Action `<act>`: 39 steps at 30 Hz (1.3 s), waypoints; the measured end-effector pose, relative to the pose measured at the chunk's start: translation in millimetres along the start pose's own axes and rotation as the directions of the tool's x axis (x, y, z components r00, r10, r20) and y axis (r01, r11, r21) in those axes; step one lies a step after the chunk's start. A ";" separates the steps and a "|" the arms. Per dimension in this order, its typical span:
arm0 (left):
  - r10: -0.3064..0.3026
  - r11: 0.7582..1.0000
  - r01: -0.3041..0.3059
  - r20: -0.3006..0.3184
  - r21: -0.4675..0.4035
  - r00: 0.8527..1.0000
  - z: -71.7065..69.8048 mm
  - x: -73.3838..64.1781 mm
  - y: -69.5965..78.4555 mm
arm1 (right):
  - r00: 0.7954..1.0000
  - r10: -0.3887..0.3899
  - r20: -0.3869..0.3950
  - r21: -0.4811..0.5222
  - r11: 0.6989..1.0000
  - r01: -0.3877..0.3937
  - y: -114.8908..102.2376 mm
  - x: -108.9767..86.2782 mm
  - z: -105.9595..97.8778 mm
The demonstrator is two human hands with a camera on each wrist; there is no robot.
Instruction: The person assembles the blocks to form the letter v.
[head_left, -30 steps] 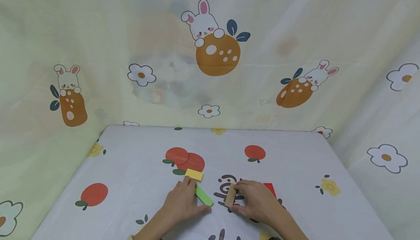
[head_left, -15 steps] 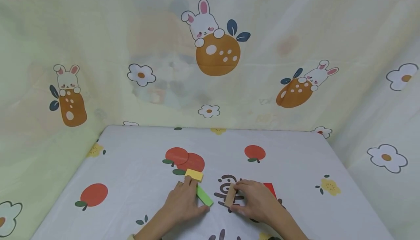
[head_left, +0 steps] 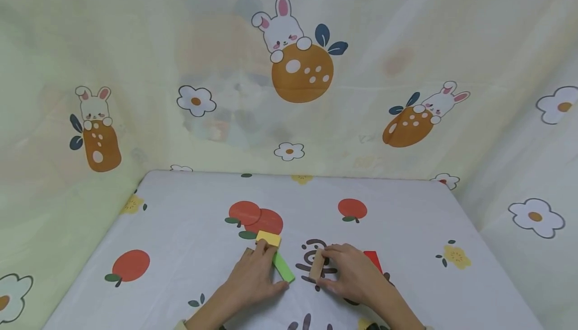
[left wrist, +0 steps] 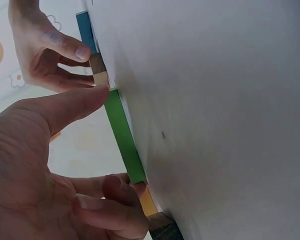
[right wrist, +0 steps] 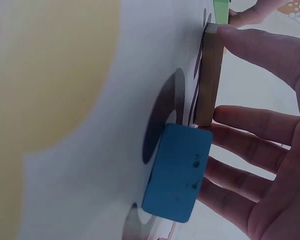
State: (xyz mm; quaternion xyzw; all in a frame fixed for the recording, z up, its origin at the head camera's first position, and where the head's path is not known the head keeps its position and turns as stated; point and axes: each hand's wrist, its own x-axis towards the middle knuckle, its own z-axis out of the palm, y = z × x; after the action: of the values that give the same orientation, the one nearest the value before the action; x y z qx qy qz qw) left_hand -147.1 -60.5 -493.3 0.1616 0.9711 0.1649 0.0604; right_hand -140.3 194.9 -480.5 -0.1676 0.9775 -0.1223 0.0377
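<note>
My left hand (head_left: pixel 254 273) holds a long green block (head_left: pixel 283 268) by its two ends, thumb at the near end and fingertips at the far end. Just beyond those fingers lies a yellow block (head_left: pixel 268 238), close to the green one. A plain wooden block (head_left: pixel 316 266) is pinched lengthwise by my right hand (head_left: pixel 354 272), also between thumb and fingertips. Under the right fingers, in the right wrist view, a blue block (right wrist: pixel 177 172) lies on the table. A dark block (left wrist: pixel 165 228) shows by the left fingers in the left wrist view.
A red block (head_left: pixel 373 259) lies behind my right hand, partly covered by it. The tabletop (head_left: pixel 189 239) carries a pale cloth printed with fruit and flowers. A patterned curtain (head_left: pixel 226 44) hangs along the back and both sides.
The green block has turned slightly, its far end shifting right beneath the yellow block, with the left fingers following. The right hand and wooden block stay put. The head view has shifted a little.
</note>
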 end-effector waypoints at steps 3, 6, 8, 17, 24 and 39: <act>0.015 1.000 -0.015 -0.002 0.007 1.000 -1.1 0.2 0.1 | 1.000 0.001 -0.001 -0.006 1.000 -0.001 -0.2 0.1 -0.5; 0.022 1.000 -0.022 0.007 0.015 1.000 -2.0 -0.2 0.5 | 1.000 -0.003 -0.002 -0.008 1.000 0.003 -0.3 0.2 -0.5; 0.025 1.000 -0.025 0.016 0.015 1.000 -2.2 -0.2 1.0 | 1.000 -0.005 -0.004 -0.007 1.000 0.005 -0.4 0.3 -0.4; 0.026 1.000 -0.026 0.030 0.001 0.999 0.5 1.1 2.4 | 1.000 0.012 0.012 -0.021 1.000 -0.012 -1.9 2.7 -0.2; 0.009 1.000 -0.008 0.041 -0.010 0.999 1.5 3.6 3.7 | 1.000 0.011 0.004 -0.030 0.999 -0.011 -3.0 4.0 0.0; 0.050 0.999 -0.050 0.013 -0.022 0.999 4.5 7.8 11.0 | 1.000 -0.013 0.003 0.026 1.000 0.013 -0.6 6.0 1.2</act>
State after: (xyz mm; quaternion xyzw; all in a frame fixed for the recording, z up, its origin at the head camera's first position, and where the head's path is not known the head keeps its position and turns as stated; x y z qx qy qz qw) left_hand -150.5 -46.7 -494.3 0.1862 0.9645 0.1756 0.0645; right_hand -145.6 192.0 -481.7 -0.1736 0.9747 -0.1349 0.0408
